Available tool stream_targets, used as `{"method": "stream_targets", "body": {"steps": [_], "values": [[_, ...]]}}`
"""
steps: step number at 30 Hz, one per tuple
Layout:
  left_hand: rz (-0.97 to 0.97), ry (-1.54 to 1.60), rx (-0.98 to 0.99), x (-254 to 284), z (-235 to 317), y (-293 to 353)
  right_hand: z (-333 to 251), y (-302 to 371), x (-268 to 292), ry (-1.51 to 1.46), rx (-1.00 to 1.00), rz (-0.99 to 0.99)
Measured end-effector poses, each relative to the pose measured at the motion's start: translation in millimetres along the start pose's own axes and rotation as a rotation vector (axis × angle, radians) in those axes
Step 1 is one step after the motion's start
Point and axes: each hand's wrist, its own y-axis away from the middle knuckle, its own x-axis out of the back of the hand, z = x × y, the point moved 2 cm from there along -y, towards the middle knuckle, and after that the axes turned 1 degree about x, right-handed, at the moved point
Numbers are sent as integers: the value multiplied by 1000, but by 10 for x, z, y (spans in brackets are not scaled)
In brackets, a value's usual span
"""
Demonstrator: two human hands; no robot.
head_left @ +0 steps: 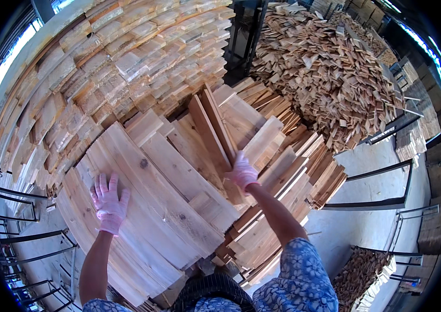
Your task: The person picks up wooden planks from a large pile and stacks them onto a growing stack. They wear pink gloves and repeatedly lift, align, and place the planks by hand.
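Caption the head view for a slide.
Gloved left hand resting on pale boards, right hand gripping narrow planks, with heaped wood pieces beyond.

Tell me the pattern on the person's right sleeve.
The right sleeve has a pale floral pattern on blue, best seen in the head view.

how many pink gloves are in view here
2 gloves: one on the left hand, flat on pale boards; one on the right hand, holding brown planks by their near ends.

From afar, I hold my left grip point(110, 206) flat, palm down, gloved fingers point(113, 183) spread; my right grip point(243, 173) curls closed, its bare forearm point(276, 210) slanting inward.
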Motion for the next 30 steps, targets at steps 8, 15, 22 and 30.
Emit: {"method": "stream_targets", "body": {"steps": [8,15,22,30], "values": [[-26,67,21,172,259,-69,310,125,565,-306,111,7],[106,207,3,317,91,112,90,1489,962,-1017,132,-156],[-81,191,42,468,239,29,83,1836,812,-830,408,-211],[-70,217,69,415,237,24,-878,1114,659,395,381,-294]]}}
